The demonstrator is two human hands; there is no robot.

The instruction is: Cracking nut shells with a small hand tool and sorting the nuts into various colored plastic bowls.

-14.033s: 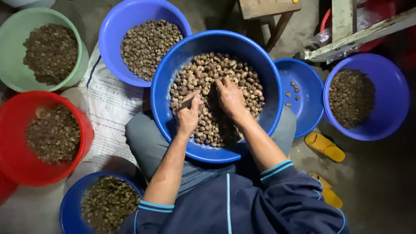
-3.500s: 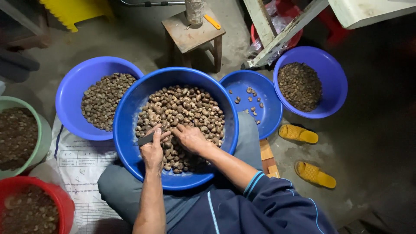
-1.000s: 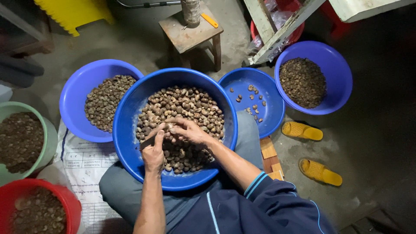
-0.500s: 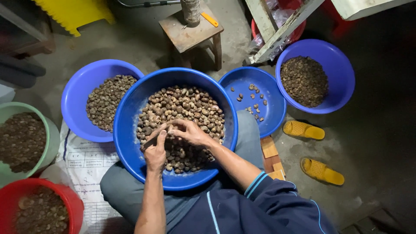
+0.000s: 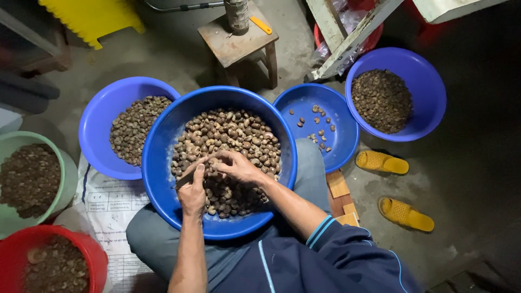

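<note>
Two bare hands meet over the big blue basin (image 5: 157,163) resting on the person's lap, which is heaped with brown nuts (image 5: 239,135). The left hand (image 5: 192,192) is curled shut around a small dark blade (image 5: 184,179), thumb pressed along it; only a sliver of the tool shows, so its shape is hard to make out. The right hand (image 5: 236,165) bends its fingers toward the left thumb, pinching something there, probably a single nut, but the fingers cover it and I cannot tell for sure. Part of the heap is hidden under both hands. To the left sits a second blue basin (image 5: 97,119) of nuts, its edge tucked behind the big one. A green basin (image 5: 57,157) and a red basin (image 5: 92,255) are cut off by the frame's left and bottom edges. On the right, a smaller blue bowl (image 5: 342,146) holds a few pale pieces, and another blue basin (image 5: 429,103) holds darker bits too small to identify. Yellow sandals (image 5: 404,214) lie on the floor nearby.
</note>
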